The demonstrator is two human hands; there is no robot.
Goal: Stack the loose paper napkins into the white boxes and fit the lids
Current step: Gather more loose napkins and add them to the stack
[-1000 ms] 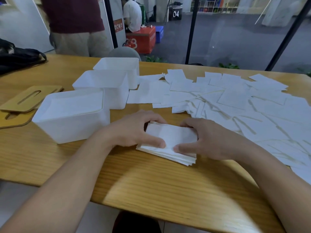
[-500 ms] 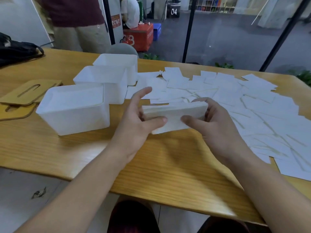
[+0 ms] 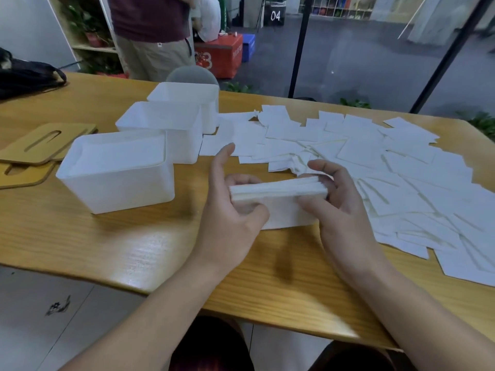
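Note:
A thick stack of white napkins (image 3: 281, 202) stands on its long edge on the wooden table (image 3: 112, 236), held between both hands. My left hand (image 3: 230, 210) grips its left end, index finger raised. My right hand (image 3: 340, 204) grips the right end, thumb in front and fingers behind. Three open white boxes sit to the left: the nearest (image 3: 115, 175), a middle one (image 3: 163, 129), a far one (image 3: 187, 100). Many loose napkins (image 3: 375, 162) cover the table's right half. Two wooden lids (image 3: 40, 145) lie at far left.
A black bag (image 3: 26, 76) lies on the table's far left corner. A person in a dark red top (image 3: 150, 28) stands behind the table, beside a grey chair back (image 3: 191, 74). Black poles (image 3: 300, 46) rise beyond the far edge.
The napkin stack went from lying flat under both hands to being lifted and stood upright on its edge. Both hands now hold its ends, a little nearer to me than half a second ago.

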